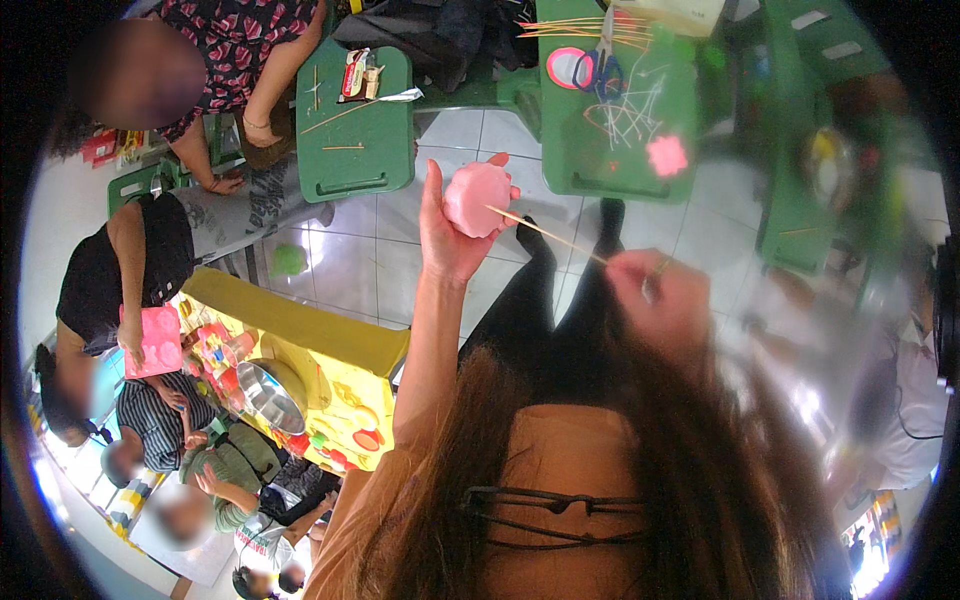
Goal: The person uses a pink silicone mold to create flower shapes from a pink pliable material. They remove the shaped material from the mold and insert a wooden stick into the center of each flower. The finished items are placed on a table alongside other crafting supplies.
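A pink scalloped disc, waxy or soap-like, rests in the upturned palm of my left hand, with the fingers curled around its far side. My right hand, slightly blurred, pinches a thin wooden skewer near one end. The skewer's other end meets the disc's face right of centre; whether it goes into the surface I cannot tell. Both hands are above the tiled floor, short of two green desktops. On the right desktop lie a pink flower-shaped piece and tangled white strings.
Blue-handled scissors, a tape roll and several skewers lie on the right desktop. The left desktop holds a wafer pack. A metal basin stands on a yellow-covered table. One person holds a pink mould.
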{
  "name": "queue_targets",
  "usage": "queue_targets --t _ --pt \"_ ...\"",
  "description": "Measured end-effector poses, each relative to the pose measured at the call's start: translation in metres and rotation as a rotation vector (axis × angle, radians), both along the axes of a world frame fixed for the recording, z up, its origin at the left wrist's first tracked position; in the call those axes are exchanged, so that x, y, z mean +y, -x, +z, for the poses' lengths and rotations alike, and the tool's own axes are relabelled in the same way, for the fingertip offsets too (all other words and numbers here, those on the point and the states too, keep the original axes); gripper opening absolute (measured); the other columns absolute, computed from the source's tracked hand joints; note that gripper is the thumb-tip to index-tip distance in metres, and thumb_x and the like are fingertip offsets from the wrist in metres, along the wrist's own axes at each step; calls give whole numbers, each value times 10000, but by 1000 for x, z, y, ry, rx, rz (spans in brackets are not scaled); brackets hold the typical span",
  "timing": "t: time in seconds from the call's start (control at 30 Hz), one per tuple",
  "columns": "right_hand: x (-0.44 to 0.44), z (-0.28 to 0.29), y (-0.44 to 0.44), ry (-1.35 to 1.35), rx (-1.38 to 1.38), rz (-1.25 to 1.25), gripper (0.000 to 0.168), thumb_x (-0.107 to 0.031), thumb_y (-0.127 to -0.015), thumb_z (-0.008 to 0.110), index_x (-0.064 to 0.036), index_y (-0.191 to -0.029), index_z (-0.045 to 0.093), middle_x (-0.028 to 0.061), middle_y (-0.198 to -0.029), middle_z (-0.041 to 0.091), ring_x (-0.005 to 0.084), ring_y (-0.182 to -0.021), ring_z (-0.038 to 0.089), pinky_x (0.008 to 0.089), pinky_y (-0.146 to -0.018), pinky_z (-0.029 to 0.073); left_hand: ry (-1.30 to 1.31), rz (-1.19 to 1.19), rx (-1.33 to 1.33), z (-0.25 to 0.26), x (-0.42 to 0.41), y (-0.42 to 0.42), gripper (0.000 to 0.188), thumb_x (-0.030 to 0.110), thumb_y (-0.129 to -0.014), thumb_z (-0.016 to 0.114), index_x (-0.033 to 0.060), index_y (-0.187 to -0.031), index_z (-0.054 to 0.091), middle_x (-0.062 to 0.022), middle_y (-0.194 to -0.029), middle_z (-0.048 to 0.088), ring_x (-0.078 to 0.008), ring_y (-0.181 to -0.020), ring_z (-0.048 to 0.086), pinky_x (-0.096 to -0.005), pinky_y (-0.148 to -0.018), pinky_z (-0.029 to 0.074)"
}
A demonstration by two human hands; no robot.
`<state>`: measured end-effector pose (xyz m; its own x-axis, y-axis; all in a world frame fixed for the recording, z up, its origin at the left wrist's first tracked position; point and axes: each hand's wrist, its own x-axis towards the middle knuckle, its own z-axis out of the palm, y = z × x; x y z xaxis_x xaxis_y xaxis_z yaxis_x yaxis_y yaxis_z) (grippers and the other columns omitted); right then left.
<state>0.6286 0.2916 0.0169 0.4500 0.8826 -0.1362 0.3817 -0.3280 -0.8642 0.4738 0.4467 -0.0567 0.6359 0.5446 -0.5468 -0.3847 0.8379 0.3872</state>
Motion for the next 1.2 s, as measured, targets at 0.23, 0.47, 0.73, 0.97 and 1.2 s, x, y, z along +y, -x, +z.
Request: queue_targets --t 0.23,0.47,0.73,0.97,1.2 --pt "-3 2 1 28 -3 -11 76 -28 -697 615 -20 -768 590 75 -662 601 127 -552 584 209 -490 440 -136 -19 139 9 -3 -2 716 571 -808 325 -65 -1121 420 -121 -909 535 -223 -812 548 -292 -614 473" --pt "-6 2 3 67 0 -43 66 -36 -715 606 -15 -774 587 68 -639 592 97 -546 570 199 -493 434 -137 -40 120 6 -1 2 691 554 -815 335 -54 -1133 420 -125 -946 532 -216 -819 542 -286 -614 466" --pt "0 -38 7 -80 481 -331 137 -127 -856 441 -2 -860 496 32 -555 500 49 -461 396 175 -420 315 -737 14 694 -2 8 39 598 275 -733 612 -54 -1172 375 -113 -970 527 -176 -847 524 -278 -705 443" --pt "4 -49 24 43 491 -203 138 -137 -855 455 -11 -850 511 -16 -523 428 41 -445 388 168 -404 290 -1131 115 1128 13 26 86 637 164 -688 675 -11 -1206 348 -85 -1004 512 -152 -886 502 -270 -784 410" --pt "13 -98 20 24 664 -245 134 -129 -846 472 -33 -912 539 18 -623 494 46 -465 404 178 -407 317 -1325 144 1377 7 58 133 739 234 -599 727 -39 -1177 357 -139 -978 525 -247 -895 517 -319 -783 415"
